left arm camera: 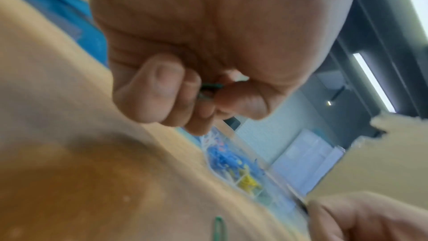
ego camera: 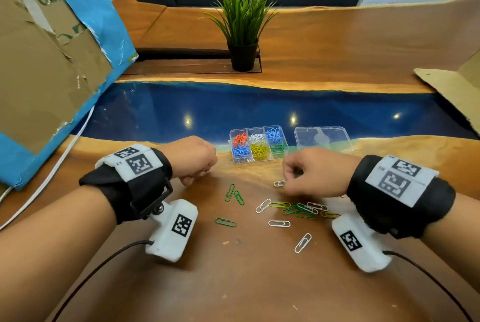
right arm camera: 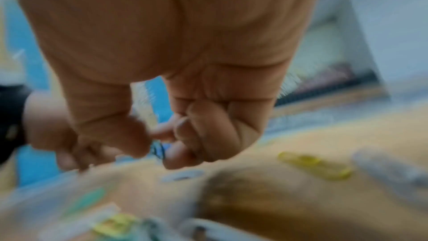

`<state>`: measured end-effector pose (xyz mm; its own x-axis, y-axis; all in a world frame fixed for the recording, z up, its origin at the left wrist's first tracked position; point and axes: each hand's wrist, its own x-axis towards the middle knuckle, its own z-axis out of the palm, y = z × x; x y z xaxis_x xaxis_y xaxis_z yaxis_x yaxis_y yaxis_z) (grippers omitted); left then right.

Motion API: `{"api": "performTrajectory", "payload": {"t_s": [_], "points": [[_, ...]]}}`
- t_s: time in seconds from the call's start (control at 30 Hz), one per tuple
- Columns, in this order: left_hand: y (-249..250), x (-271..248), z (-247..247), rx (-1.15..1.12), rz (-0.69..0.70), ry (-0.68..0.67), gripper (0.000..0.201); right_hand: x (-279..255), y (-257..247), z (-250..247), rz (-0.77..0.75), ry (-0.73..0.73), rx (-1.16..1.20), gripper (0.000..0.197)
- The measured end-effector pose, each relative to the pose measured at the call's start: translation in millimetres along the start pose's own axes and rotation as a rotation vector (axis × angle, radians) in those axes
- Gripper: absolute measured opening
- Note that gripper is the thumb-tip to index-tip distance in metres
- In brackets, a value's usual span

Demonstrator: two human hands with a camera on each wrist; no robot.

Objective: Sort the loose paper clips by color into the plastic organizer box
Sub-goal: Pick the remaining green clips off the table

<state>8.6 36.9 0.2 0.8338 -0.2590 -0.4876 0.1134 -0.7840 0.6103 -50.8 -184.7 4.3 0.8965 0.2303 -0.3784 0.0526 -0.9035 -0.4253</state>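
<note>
The clear organizer box (ego camera: 232, 145) stands on the wooden table and holds orange, white, blue, yellow and green clips in separate compartments. My left hand (ego camera: 200, 169) hovers just left of it with curled fingers. The left wrist view shows that hand (left arm camera: 208, 96) pinching a green paper clip (left arm camera: 212, 86). My right hand (ego camera: 288, 178), below the box's right end, pinches a white paper clip (ego camera: 280, 183) low over the table. In the blurred right wrist view, thumb and fingers (right arm camera: 178, 155) close on it. Loose green clips (ego camera: 230, 191), white clips (ego camera: 279, 223) and a mixed pile (ego camera: 304, 209) lie between my wrists.
The box's clear lid (ego camera: 323, 138) lies to its right. A potted plant (ego camera: 242, 33) stands further back. A blue-edged cardboard sheet (ego camera: 52, 56) leans at the left, another cardboard piece (ego camera: 452, 88) lies at the right, and a white cable (ego camera: 52, 173) runs along the left.
</note>
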Motion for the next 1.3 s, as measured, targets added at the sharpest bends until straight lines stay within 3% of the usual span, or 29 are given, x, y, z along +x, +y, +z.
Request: {"api": "performTrajectory", "payload": {"t_s": [0.17, 0.33, 0.4, 0.47, 0.57, 0.67, 0.8, 0.93, 1.1, 1.3], "points": [[-1, -3, 4, -0.389, 0.001, -0.116, 0.029, 6, -10, -2, 0.042, -0.156, 0.808, 0.022], [0, -4, 12, -0.383, -0.023, -0.193, 0.027, 14, -33, 6, 0.177, -0.245, 0.991, 0.022], [0, -4, 14, -0.353, -0.038, -0.196, 0.022, 17, -42, 13, 0.161, -0.194, 0.822, 0.019], [2, -4, 16, -0.253, -0.037, -0.174, 0.017, 19, -54, 17, 0.083, -0.117, 0.386, 0.018], [-1, -3, 19, 0.227, 0.078, -0.040, 0.019, 19, -71, 22, -0.018, -0.020, -0.156, 0.020], [0, -7, 22, 0.498, 0.109, 0.080, 0.019, 22, -83, 25, -0.079, 0.035, -0.394, 0.029], [4, -8, 26, 0.638, 0.095, 0.106, 0.037, 26, -88, 23, -0.085, -0.004, -0.452, 0.013], [12, -8, 26, 0.688, 0.114, 0.109, 0.023, 24, -82, 22, -0.091, -0.020, -0.485, 0.006], [15, -10, 27, 0.699, 0.105, 0.098, 0.019, 27, -62, 12, -0.056, 0.026, -0.336, 0.022], [13, -7, 30, 0.677, 0.095, 0.084, 0.020, 17, -56, 13, -0.187, -0.016, -0.344, 0.015]]}}
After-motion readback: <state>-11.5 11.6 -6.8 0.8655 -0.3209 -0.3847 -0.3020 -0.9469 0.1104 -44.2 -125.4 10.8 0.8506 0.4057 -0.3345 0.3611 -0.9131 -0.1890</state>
